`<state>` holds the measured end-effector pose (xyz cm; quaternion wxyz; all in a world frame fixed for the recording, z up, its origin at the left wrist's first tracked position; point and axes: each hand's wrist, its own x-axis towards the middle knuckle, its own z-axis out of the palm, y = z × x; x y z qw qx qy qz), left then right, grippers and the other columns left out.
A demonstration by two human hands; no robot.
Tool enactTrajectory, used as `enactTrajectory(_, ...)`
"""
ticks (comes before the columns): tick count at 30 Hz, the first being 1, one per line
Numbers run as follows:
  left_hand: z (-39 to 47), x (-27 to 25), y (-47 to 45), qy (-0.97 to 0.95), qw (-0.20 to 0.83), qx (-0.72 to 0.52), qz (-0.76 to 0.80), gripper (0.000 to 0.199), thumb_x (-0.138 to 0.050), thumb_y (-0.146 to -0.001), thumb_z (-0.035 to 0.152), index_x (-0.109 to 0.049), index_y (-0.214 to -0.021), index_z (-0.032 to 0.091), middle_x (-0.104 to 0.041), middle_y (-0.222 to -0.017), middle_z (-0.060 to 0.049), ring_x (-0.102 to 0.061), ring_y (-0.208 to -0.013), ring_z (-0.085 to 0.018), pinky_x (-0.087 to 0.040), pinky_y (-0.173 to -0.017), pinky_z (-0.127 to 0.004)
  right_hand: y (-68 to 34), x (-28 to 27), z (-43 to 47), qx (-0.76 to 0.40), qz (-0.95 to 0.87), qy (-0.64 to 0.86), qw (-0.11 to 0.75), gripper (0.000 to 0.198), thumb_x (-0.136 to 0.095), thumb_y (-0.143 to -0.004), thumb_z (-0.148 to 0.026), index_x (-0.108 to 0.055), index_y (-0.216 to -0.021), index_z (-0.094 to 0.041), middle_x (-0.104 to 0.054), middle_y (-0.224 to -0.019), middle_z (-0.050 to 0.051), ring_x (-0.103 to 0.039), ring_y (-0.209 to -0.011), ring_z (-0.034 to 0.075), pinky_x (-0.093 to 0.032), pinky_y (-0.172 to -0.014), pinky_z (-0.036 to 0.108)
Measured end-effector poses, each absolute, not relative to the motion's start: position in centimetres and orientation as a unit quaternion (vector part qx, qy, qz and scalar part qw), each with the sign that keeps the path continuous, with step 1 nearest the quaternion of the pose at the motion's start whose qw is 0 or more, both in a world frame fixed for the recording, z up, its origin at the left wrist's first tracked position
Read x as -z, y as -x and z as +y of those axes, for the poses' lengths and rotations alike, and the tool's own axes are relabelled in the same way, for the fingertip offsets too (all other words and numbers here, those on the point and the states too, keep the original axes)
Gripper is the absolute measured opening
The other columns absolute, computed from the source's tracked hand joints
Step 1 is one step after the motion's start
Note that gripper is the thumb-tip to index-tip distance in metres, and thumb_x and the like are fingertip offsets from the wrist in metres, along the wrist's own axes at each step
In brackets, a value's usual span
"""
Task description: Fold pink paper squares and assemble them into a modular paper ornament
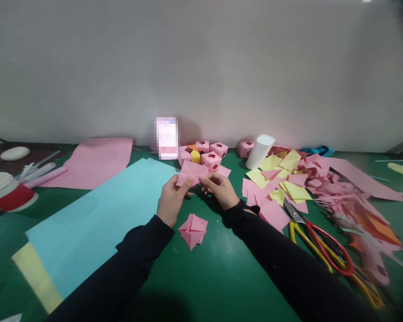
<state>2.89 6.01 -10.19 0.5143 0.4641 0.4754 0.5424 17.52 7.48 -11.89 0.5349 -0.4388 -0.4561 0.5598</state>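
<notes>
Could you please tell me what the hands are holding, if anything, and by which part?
A piece of pink paper: the left hand and right hand pinch its near edge.

Nothing can be read: the bright screen [167,137] by the wall [201,67] is blurred into coloured blocks, and any lettering on the red-banded cup [15,195] or the scissors [298,218] is too small or unclear to make out.

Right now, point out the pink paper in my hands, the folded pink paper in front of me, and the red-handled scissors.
Held pink paper [192,170]: head view, middle of its face.
Folded pink paper piece [193,230]: head view, middle of its top.
Red-handled scissors [297,216]: head view, steel near the handles.
</notes>
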Motion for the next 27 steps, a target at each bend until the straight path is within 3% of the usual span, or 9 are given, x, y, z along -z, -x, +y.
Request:
enactTrajectory(8, 6.14, 10.65, -2.84, -0.453, 0.493, -0.563, 0.484, 0.03, -0.074, -0.073, 0.043, -0.064, -0.077, 0.015, -0.055, -0.066, 0.003, -0.05, -0.061, -0.011, -0.048, -0.056, -0.023, -17.54, 11.73, 7.35, -0.569, -0.496, 0.426, 0.5, 0.043, -0.079, -0.062, -0.056, -0.058, -0.059, -0.018, -0.059, -0.052, -0.002, -0.052, -0.048, 0.009, -0.043, -0.05, 0.023)
enactTrajectory(17, 6.24, 10.51, -2.73, -0.397, 0.555, -0.579, 0.447, 0.033, -0.082, -0.064, 0.037, -0.068, -0.084, 0.013, -0.07, -0.082, -0.004, -0.062, -0.074, -0.015, -0.049, -0.072, -0.027, -17.43, 11.81, 7.26, -0.548, -0.502, 0.42, 0.521, 0.05, -0.074, -0.063, -0.064, -0.054, -0.06, -0.019, -0.06, -0.057, -0.002, -0.053, -0.048, 0.009, -0.044, -0.049, 0.023)
enactTrajectory(27, 6.14, 10.61, -2.78, -0.421, 0.523, -0.559, 0.486, 0.03, -0.081, -0.064, 0.038, -0.072, -0.076, 0.012, -0.07, -0.072, -0.003, -0.06, -0.067, -0.014, -0.047, -0.067, -0.027, -17.6, 11.72, 7.09, -0.528, -0.542, 0.441, 0.483, 0.047, -0.076, -0.064, -0.06, -0.057, -0.062, -0.018, -0.062, -0.055, 0.0, -0.054, -0.049, 0.011, -0.045, -0.049, 0.026)
